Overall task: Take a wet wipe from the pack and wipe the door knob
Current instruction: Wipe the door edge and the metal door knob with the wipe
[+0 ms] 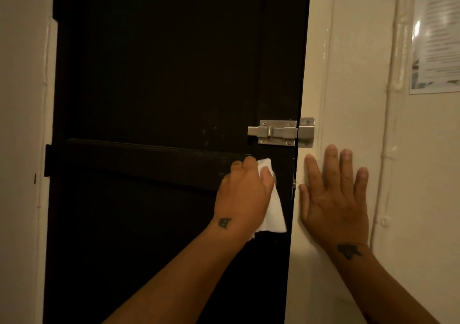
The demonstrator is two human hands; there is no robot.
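My left hand (245, 194) is closed around a white wet wipe (273, 209) and pressed against the black door (161, 87), near the door's right edge. The wipe wraps over my fingers and hangs below my palm. The door knob is hidden under that hand and the wipe. My right hand (336, 199) lies flat on the cream wall (410, 174) just right of the door edge, fingers spread and pointing up, holding nothing. The wipe pack is not in view.
A steel slide bolt (280, 132) is mounted on the door just above my left hand, its keeper on the wall frame. A laminated paper notice (435, 32) hangs at the upper right. A painted conduit (388, 124) runs down the wall. Black hinges (48, 160) sit on the door's left edge.
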